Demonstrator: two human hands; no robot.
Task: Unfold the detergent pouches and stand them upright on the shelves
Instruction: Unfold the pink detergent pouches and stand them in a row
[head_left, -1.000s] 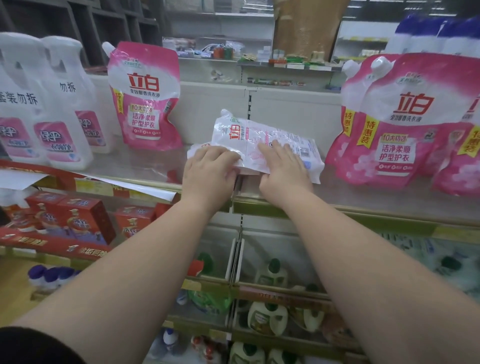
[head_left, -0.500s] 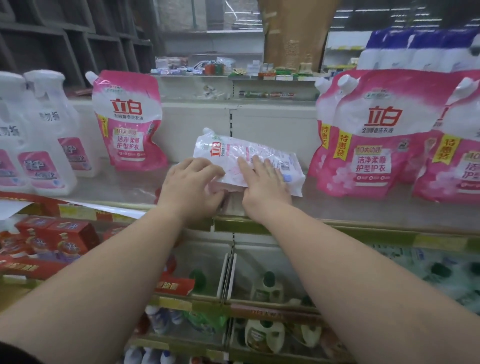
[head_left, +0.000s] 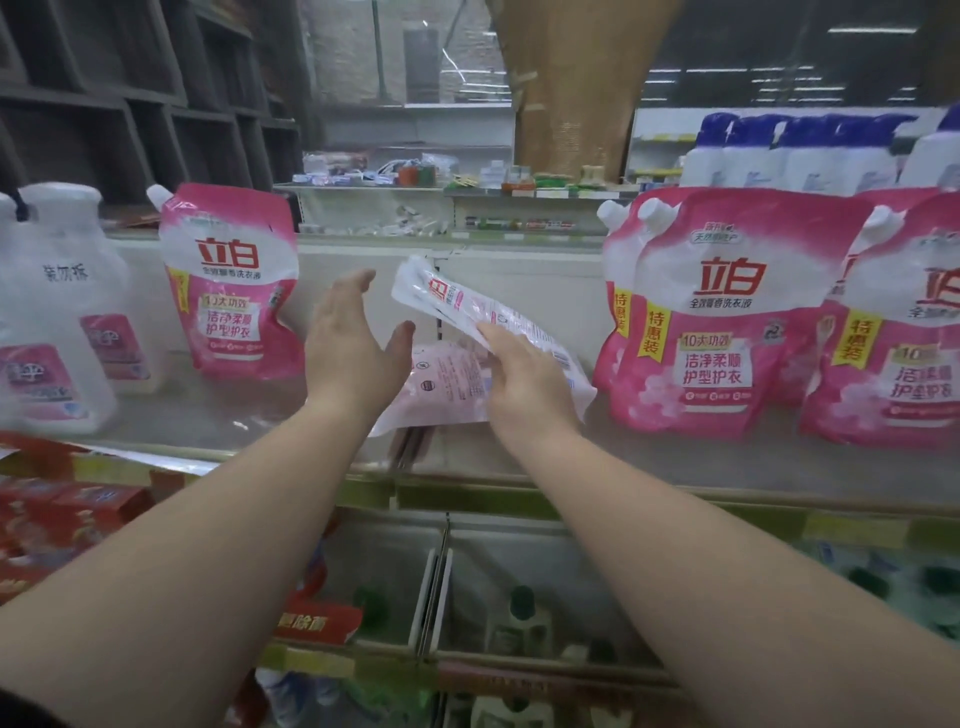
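since half a second ago the left hand (head_left: 353, 348) has lifted off the folded pouch (head_left: 467, 353) and the pouch's upper half has swung up off its lower half.

taking the folded pouch as the landmark: far to its left stand two white spray bottles (head_left: 57, 322) on the shelf (head_left: 675, 457), then an upright pink pouch (head_left: 234, 280), well apart from it. just left of it the left hand hovers with fingers straight and spread, thumb near the lower flap, holding nothing. the folded pouch itself sits mid-shelf, half opened, its spout end tilted up to the left, its pink lower half lying on the shelf. on its right side the right hand (head_left: 524, 379) grips the raised upper half, fingers curled over its edge. right of it stand more upright pink pouches (head_left: 727, 312), close by, with blue-capped white bottles (head_left: 789, 150) behind them.
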